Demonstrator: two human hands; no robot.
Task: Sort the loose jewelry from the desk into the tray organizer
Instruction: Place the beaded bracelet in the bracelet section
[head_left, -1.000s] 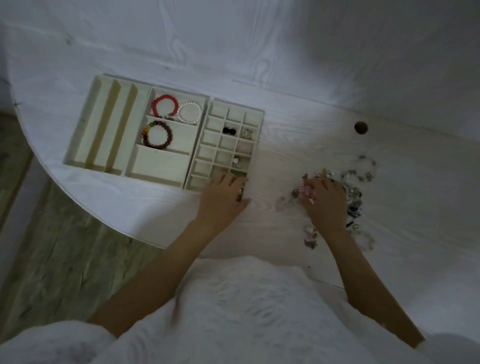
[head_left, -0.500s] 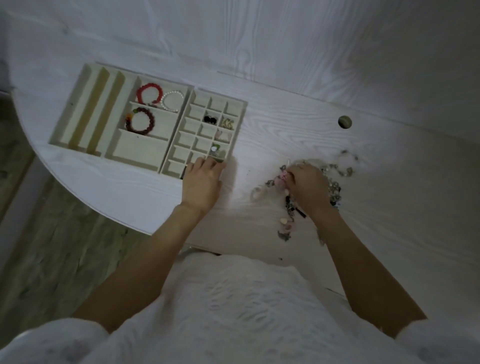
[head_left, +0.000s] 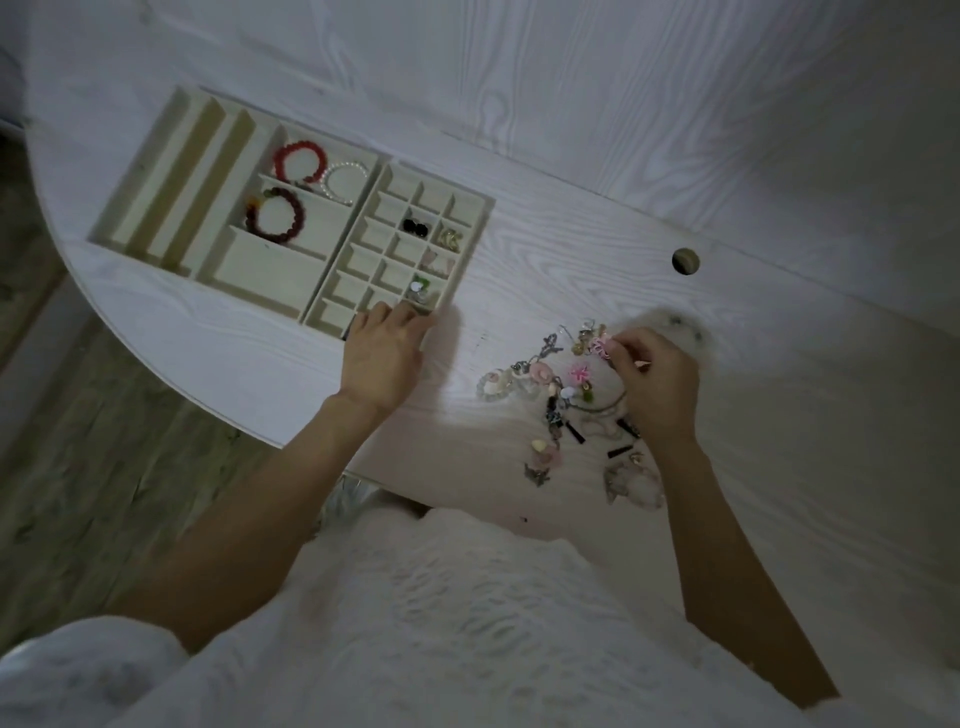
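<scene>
two hands: left hand (head_left: 383, 358) on tray organizer (head_left: 332, 317), right hand (head_left: 657, 387) in loose jewelry (head_left: 558, 395)

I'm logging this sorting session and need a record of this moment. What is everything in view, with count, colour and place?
Tray organizer: one, cream, far left of the desk.
Beaded bracelets: three, in the tray's middle compartments; red, white pearl, dark red.
Small pieces in the grid cells: black pair, gold, pinkish, green and white.
Loose jewelry pile: many pieces, mixed pink, silver, black, on the desk at right.
Desk: one, white woodgrain, with a round hole.
Left hand: fingers resting at the tray's near edge.
Right hand: fingers pinching a pink piece in the pile.
</scene>
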